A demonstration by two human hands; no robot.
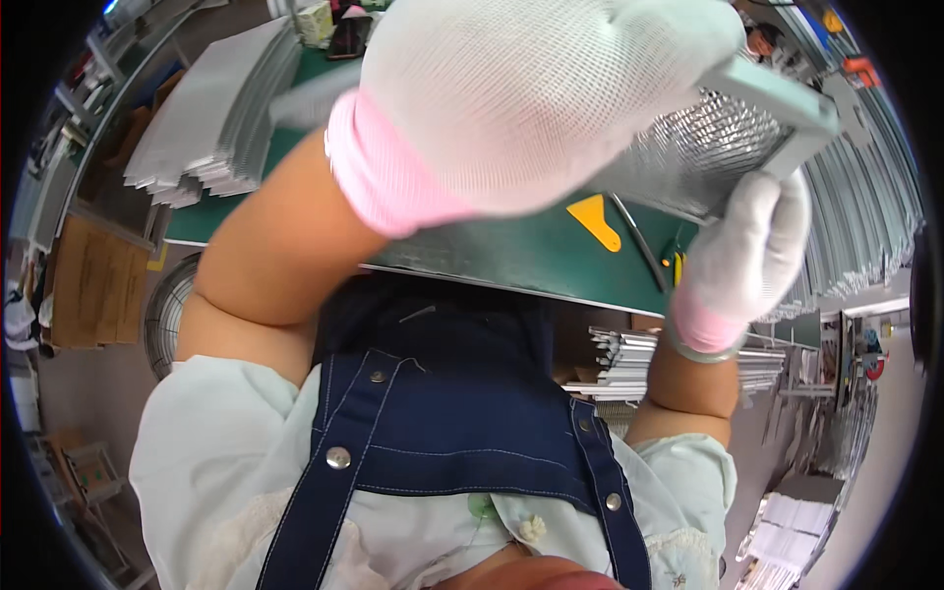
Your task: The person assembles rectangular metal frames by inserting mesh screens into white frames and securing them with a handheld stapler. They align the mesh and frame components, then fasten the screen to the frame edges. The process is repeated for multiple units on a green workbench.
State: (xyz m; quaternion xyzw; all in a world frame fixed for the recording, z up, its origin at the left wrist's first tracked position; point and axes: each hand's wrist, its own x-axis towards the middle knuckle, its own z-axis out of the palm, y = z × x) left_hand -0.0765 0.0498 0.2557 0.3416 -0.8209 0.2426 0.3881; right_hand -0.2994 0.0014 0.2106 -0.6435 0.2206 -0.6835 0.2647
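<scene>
A framed panel with a silver, crinkled mesh face (723,133) and a pale grey frame is tilted up over the green worktable (472,261). My left hand (531,103), in a white knit glove with a pink cuff, is close to the camera and closed at the panel's upper edge; most of its fingers are hidden. Fingers of my right hand (747,251), gloved the same way, press together on the frame's lower right corner. Below the panel on the table lie a yellow scraper (596,223), a dark thin rod-shaped tool (641,241) and a small yellow-handled tool (678,265).
A stack of pale panels (211,108) stands at the table's left, with a phone (350,37) behind. More stacked panels (865,206) line the right. Metal profiles (629,359) lie below the table edge. Cardboard (93,285) and a fan (169,310) stand left. Another person (763,39) is far right.
</scene>
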